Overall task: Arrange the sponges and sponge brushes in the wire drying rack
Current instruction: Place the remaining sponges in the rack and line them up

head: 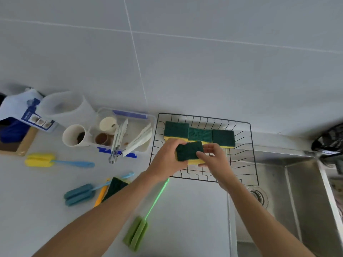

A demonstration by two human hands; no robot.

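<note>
Surface: grey counter (185, 210) beside sink (297, 191).
Rack: wire drying rack (243, 164); three sponges along its far side.
Hands: left hand (167, 160) and right hand (215, 160) both pinch fourth sponge (189, 151) over rack's front, long axis across.

The wire drying rack (241, 154) is thin black metal wire with a dull coat. The sponge (189, 151) held over it shows a rough, fibrous dark green scouring face on soft yellow foam, as do the three sponges (200, 135) in the rack. The sink (300, 191) is brushed steel with a soft sheen. The table (185, 210) is smooth and matt pale grey. The green sponge brush (136, 232) has a porous foam head on a translucent plastic stem. The tongs (116, 143) are shiny metal, lying in a clear plastic container (152, 117).
</note>
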